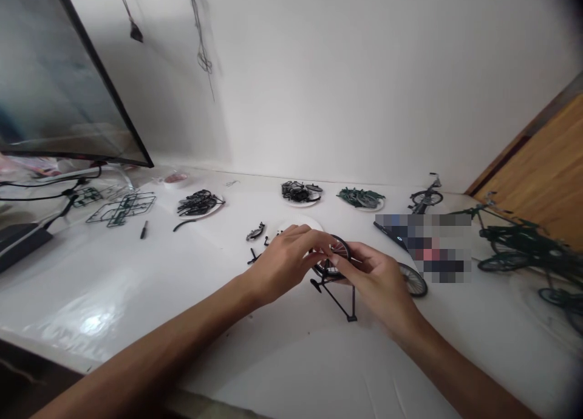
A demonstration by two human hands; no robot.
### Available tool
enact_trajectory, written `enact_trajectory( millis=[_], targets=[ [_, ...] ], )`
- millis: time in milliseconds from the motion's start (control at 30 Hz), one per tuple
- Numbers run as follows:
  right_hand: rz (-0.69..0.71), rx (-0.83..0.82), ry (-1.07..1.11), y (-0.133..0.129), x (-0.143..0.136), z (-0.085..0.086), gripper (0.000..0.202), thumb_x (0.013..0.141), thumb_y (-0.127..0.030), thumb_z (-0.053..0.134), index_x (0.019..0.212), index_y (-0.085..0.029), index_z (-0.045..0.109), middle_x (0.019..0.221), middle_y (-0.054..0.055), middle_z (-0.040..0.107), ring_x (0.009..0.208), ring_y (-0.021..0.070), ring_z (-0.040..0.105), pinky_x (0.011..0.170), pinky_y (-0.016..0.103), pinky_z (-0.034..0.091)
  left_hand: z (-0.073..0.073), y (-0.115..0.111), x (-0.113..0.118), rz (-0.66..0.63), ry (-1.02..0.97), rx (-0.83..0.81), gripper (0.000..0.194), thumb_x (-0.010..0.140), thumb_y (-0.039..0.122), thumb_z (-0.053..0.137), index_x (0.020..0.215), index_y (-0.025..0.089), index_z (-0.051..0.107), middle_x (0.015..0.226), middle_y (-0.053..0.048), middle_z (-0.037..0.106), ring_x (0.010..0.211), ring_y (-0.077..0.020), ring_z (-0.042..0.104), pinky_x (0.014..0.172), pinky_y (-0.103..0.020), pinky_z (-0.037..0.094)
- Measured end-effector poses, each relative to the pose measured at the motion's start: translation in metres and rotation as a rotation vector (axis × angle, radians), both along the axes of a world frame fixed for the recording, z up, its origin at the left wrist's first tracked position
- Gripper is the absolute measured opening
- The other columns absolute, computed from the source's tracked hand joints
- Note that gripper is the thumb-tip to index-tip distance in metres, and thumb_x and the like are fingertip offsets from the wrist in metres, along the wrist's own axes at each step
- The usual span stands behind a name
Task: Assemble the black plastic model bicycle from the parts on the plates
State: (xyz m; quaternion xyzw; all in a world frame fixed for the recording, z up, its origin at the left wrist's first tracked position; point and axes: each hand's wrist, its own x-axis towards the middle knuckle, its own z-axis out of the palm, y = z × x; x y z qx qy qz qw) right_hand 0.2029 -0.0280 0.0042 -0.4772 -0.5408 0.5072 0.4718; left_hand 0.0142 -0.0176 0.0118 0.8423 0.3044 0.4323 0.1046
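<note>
Between my two hands is a small black model bicycle frame (337, 299) with a spoked wheel (340, 249) at its far end. My left hand (291, 252) closes thumb and fingers at the wheel's hub from the left. From the right, my right hand (371, 270) pinches at the same spot and supports the wheel's side. The fingertips hide the hub. A loose wheel (413, 280) lies on the table just right of my right hand. Small black parts (255, 256) lie left of my left hand, partly covered by it, with another small part (255, 231) behind them.
At the back stand plates of black parts (198, 203), dark parts (300, 192) and green parts (359, 198). Finished-looking model bicycles (523, 243) stand at right, near a phone (392, 234). A screwdriver (144, 229), green sprue frames (125, 207) and a monitor (68, 79) are at left.
</note>
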Motion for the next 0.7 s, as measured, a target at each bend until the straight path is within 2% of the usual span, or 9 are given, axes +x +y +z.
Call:
enact_trajectory(
  millis=[167,300,400,700],
  targets=[
    [0.015,-0.083,0.084,0.002,0.000,-0.001,0.030,0.078,-0.042,0.077,0.099,-0.021,0.074,0.097,0.006,0.074,0.090,0.0225,0.071,0.074,0.035,0.063,-0.003,-0.001,0.002,0.002,-0.122,-0.163,0.029,0.094,0.014,0.064,0.120,0.022,0.054,0.106,-0.004,0.074,0.101,-0.0184,0.067,0.095,-0.039,0.048],
    [0.018,-0.113,0.137,0.006,0.001,-0.002,0.029,0.077,-0.042,0.079,0.095,-0.020,0.074,0.097,0.006,0.074,0.090,0.0219,0.071,0.075,0.035,0.063,0.001,-0.003,0.002,0.074,-0.095,-0.120,0.031,0.094,0.011,0.058,0.123,0.022,0.052,0.109,-0.005,0.072,0.104,-0.0207,0.063,0.095,-0.042,0.044],
    [0.014,-0.136,0.154,0.007,0.004,-0.002,0.029,0.076,-0.041,0.080,0.094,-0.019,0.074,0.095,0.007,0.074,0.088,0.0214,0.071,0.074,0.035,0.063,0.002,-0.004,0.001,0.032,-0.031,-0.121,0.040,0.095,0.005,0.049,0.131,0.022,0.047,0.107,-0.003,0.073,0.109,-0.0208,0.060,0.098,-0.042,0.040],
    [0.021,-0.170,0.218,0.011,0.008,-0.002,0.027,0.076,-0.038,0.081,0.093,-0.019,0.074,0.096,0.007,0.073,0.092,0.0216,0.070,0.073,0.032,0.062,-0.003,-0.004,0.000,-0.025,-0.007,-0.121,0.058,0.097,0.009,0.049,0.149,0.027,0.031,0.117,-0.005,0.070,0.112,-0.0227,0.057,0.105,-0.047,0.037]
  ],
)
